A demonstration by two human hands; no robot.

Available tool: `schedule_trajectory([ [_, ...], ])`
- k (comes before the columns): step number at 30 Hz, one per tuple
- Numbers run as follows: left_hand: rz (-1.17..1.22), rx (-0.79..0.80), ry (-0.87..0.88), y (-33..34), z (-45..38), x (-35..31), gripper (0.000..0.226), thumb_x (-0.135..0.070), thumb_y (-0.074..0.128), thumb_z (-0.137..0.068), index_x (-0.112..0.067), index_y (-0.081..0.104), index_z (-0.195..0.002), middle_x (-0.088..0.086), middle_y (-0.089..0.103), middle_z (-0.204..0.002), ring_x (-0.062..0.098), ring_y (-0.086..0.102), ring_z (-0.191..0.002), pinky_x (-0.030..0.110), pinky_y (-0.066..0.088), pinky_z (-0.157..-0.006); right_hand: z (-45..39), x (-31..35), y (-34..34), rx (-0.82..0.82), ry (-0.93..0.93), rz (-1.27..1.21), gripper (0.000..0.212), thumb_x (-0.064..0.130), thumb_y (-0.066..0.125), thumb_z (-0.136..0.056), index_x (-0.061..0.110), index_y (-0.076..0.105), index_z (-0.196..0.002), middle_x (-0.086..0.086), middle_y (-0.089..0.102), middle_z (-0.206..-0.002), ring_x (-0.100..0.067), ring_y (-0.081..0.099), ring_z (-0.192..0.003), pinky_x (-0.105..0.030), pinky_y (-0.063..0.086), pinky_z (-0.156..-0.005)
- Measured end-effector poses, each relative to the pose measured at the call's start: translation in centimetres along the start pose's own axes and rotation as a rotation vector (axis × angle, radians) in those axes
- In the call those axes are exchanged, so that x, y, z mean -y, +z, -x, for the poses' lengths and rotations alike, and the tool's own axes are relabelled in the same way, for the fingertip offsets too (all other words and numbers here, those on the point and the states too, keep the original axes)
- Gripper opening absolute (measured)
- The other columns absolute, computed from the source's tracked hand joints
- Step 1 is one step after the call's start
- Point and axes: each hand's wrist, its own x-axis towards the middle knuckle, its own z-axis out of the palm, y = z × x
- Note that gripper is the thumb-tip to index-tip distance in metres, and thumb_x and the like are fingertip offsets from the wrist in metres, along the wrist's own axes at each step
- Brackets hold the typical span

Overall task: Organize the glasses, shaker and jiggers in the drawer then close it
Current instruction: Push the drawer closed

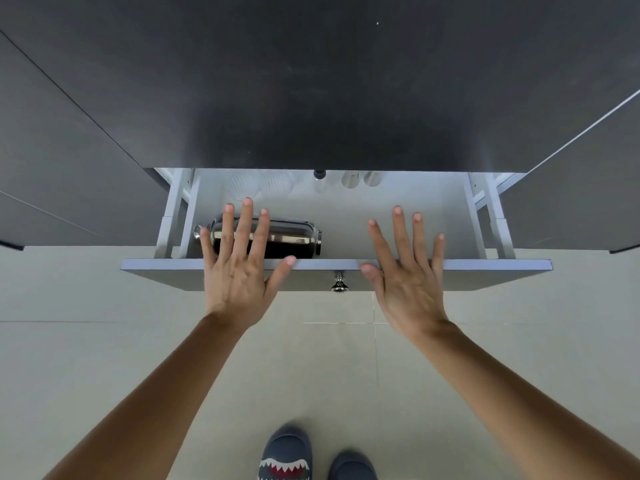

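Note:
The white drawer [491,265] is pulled out from under a dark countertop. A shiny steel shaker [294,237] lies on its side at the drawer's front left. At the back, ribbed clear glasses [258,187] stand left of centre, and two steel jiggers [360,178] stand right of centre beside a slim clear item with a black top [319,180]. My left hand [239,265] is spread flat above the shaker and the front edge, holding nothing. My right hand [408,271] hovers open over the front edge to the right of the knob [339,283].
The dark countertop [311,81] overhangs the back of the drawer and hides part of the items there. Dark cabinet fronts flank the drawer on both sides. Pale floor tiles lie below, with my two slippered feet [287,455] near the bottom.

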Motion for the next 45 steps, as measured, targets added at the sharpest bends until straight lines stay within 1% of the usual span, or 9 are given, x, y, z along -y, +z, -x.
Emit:
schedule_trajectory([
  [4,0.002,-0.025,0.021,-0.1,-2.2,0.2,0.086,-0.073,0.011,-0.087,-0.019,0.012,-0.154,0.005,0.005,-0.163,0.028,0.001,-0.150,0.060,0.011,-0.117,-2.3,-0.3,-0.1,-0.033,0.004,0.000,0.065,0.057,0.005,-0.094,0.027,-0.001,-0.151,-0.009,-0.005,-0.161,-0.032,-0.007,-0.148,-0.058,0.002,-0.117],
  [8,-0.004,-0.048,0.035,-0.1,-4.3,0.4,0.086,-0.073,0.012,-0.087,-0.019,0.009,-0.154,0.006,0.002,-0.163,0.028,-0.001,-0.150,0.059,0.009,-0.117,-4.5,-0.6,0.1,-0.063,0.017,-0.007,0.067,0.057,0.011,-0.094,0.024,-0.002,-0.151,-0.010,-0.002,-0.161,-0.033,-0.003,-0.148,-0.058,0.006,-0.117],
  [16,-0.008,-0.143,0.042,0.1,-7.3,0.5,0.083,-0.069,0.020,-0.091,-0.016,0.003,-0.153,0.015,0.000,-0.162,0.034,0.000,-0.149,0.062,0.014,-0.115,-7.5,-0.7,0.3,-0.137,0.068,-0.031,0.068,0.054,0.019,-0.097,0.020,-0.008,-0.150,-0.014,0.000,-0.161,-0.035,0.002,-0.148,-0.059,0.013,-0.116],
  [19,-0.030,-0.169,0.046,0.4,-8.1,0.4,0.082,-0.067,0.022,-0.092,-0.016,0.002,-0.153,0.018,0.001,-0.161,0.037,0.000,-0.149,0.061,0.012,-0.115,-8.3,-0.5,0.5,-0.164,0.105,-0.040,0.069,0.054,0.020,-0.098,0.018,-0.006,-0.150,-0.015,0.001,-0.161,-0.035,0.003,-0.148,-0.058,0.013,-0.116],
  [22,-0.052,-0.184,0.025,0.8,-8.6,0.2,0.078,-0.062,0.024,-0.095,-0.015,0.002,-0.153,0.021,0.002,-0.160,0.040,0.001,-0.148,0.061,0.011,-0.115,-8.7,-0.5,0.9,-0.180,0.115,-0.032,0.068,0.052,0.018,-0.097,0.016,-0.005,-0.150,-0.015,0.002,-0.160,-0.034,0.004,-0.148,-0.057,0.012,-0.116],
  [26,-0.055,-0.205,-0.012,1.6,-8.8,-0.2,0.069,-0.051,0.025,-0.099,-0.014,0.003,-0.153,0.023,0.005,-0.160,0.042,0.004,-0.147,0.061,0.014,-0.115,-9.3,-0.3,1.4,-0.206,0.156,-0.013,0.068,0.047,0.026,-0.098,0.015,-0.003,-0.150,-0.014,0.005,-0.160,-0.034,0.006,-0.148,-0.057,0.014,-0.116],
  [30,-0.043,-0.218,-0.055,2.2,-9.1,-0.7,0.064,-0.045,0.023,-0.101,-0.016,0.001,-0.152,0.023,0.005,-0.160,0.042,0.006,-0.147,0.061,0.014,-0.114,-9.7,0.1,2.0,-0.229,0.189,0.008,0.068,0.047,0.027,-0.098,0.013,-0.001,-0.150,-0.015,0.010,-0.160,-0.037,0.010,-0.147,-0.057,0.017,-0.116],
  [38,-0.022,-0.236,-0.125,3.3,-9.6,-1.6,0.062,-0.043,0.025,-0.101,-0.016,0.000,-0.151,0.025,0.009,-0.158,0.043,0.009,-0.146,0.059,0.012,-0.115,-10.3,0.6,2.6,-0.225,0.210,0.044,0.077,0.055,0.030,-0.095,0.008,0.004,-0.150,-0.021,0.014,-0.158,-0.043,0.013,-0.145,-0.057,0.020,-0.115],
  [45,-0.019,-0.191,-0.180,3.7,-10.0,-2.3,0.069,-0.051,0.020,-0.099,-0.016,-0.010,-0.150,0.025,0.002,-0.159,0.043,0.003,-0.147,0.055,0.004,-0.117,-10.6,0.7,2.9,-0.224,0.216,0.074,0.082,0.059,0.033,-0.092,0.008,0.004,-0.149,-0.022,0.016,-0.157,-0.044,0.016,-0.144,-0.057,0.021,-0.115],
])
